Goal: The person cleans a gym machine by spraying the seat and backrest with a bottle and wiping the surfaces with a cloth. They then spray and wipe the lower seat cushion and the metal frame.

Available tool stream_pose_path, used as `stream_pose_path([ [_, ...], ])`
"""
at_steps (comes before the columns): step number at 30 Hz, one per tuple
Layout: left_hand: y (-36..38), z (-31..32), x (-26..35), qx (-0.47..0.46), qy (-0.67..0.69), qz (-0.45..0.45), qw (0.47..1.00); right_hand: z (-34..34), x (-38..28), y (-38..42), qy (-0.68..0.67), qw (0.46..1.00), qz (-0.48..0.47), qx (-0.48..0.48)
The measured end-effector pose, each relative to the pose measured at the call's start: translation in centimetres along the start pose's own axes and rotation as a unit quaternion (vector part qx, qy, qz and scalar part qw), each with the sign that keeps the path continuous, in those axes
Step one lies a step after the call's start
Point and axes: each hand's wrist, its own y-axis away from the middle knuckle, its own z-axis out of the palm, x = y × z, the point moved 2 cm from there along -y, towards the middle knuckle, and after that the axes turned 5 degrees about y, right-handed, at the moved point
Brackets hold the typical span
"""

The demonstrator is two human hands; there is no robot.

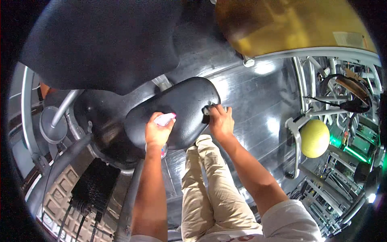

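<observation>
My left hand is closed around a spray bottle with a white head and a pink tip. Part of a clear bottle body shows below the wrist; the fingers cover the rest. This hand is over the left part of a black padded seat. At the pad's right end, my right hand grips a crumpled dark cloth with pale patches. The cloth lies against the pad's surface, and the fingers hide some of it.
A large black pad looms at upper left. Metal machine frames and a black weight stack stand on the left. To the right are a yellow ball and gym racks. A yellow panel is at the top.
</observation>
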Motion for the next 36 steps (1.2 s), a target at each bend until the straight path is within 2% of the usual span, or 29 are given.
stream_pose_path([
  [4,0.0,0.2,-0.2,0.001,0.008,-0.006,1.0,0.7,-0.8,-5.1,0.035,0.999,-0.012,0.034],
  [6,0.3,0.0,0.7,-0.001,0.0,-0.018,1.0,0.0,-2.4,-9.4,0.022,0.999,0.014,0.043],
  [8,0.3,0.2,0.5,0.001,0.005,-0.006,1.0,0.2,-2.4,-10.7,0.028,0.999,0.013,0.02],
  [10,0.4,0.1,0.9,0.004,0.034,-0.012,0.999,0.0,-2.3,-9.6,0.035,0.999,0.006,0.01],
  [11,0.4,-0.2,1.2,0.01,-0.006,-0.028,1.0,-0.3,-1.6,-7.3,0.036,0.999,-0.001,0.012],
  [14,0.3,-0.3,1.6,0.011,-0.029,0.009,0.999,0.9,1.4,-1.6,0.008,1.0,-0.018,-0.016],
  [15,0.4,-0.3,1.7,0.013,-0.034,-0.017,0.999,0.3,1.2,-1.1,-0.013,1.0,-0.013,-0.014],
  [19,0.4,-0.4,2.2,0.01,-0.04,-0.034,0.999,0.2,0.0,-6.7,0.039,0.999,-0.018,0.008],
  [20,0.3,-0.4,2.2,0.008,-0.032,-0.042,0.999,0.5,-0.3,-8.5,0.013,0.995,-0.02,0.098],
  [22,0.5,-0.4,2.1,0.003,-0.02,-0.059,0.998,0.8,-0.2,-11.0,0.003,0.998,0.042,0.049],
  [24,0.4,-0.6,2.4,-0.002,-0.007,-0.07,0.998,1.1,0.9,-8.3,0.012,1.0,0.014,0.021],
  [25,0.1,-0.5,2.1,0.008,-0.014,-0.047,0.999,1.0,1.2,-6.5,0.018,1.0,-0.004,0.009],
  [26,0.1,-0.2,1.2,0.015,-0.021,-0.027,0.999,0.0,0.8,-4.0,-0.008,0.999,0.024,-0.032],
  [28,0.2,-0.2,1.2,0.023,-0.03,-0.009,0.999,1.3,1.9,-0.1,-0.038,0.999,-0.007,-0.003],
  [31,0.4,-0.4,2.1,0.022,-0.052,-0.016,0.998,1.5,1.0,-2.8,-0.025,0.999,-0.023,0.029],
  [33,0.2,-0.5,2.1,0.021,-0.052,-0.019,0.998,0.9,-1.0,-7.8,-0.019,0.999,0.009,0.049],
  [34,0.3,-0.4,2.0,0.018,-0.051,-0.022,0.998,1.2,-1.1,-10.5,-0.019,0.991,-0.07,0.108],
  [35,0.4,-0.3,1.9,0.017,-0.048,-0.029,0.998,0.2,-2.5,-12.9,0.004,1.0,-0.018,0.004],
  [36,0.3,-0.2,1.8,0.016,-0.046,-0.035,0.998,0.4,-3.4,-14.3,0.018,0.999,-0.032,0.02],
])
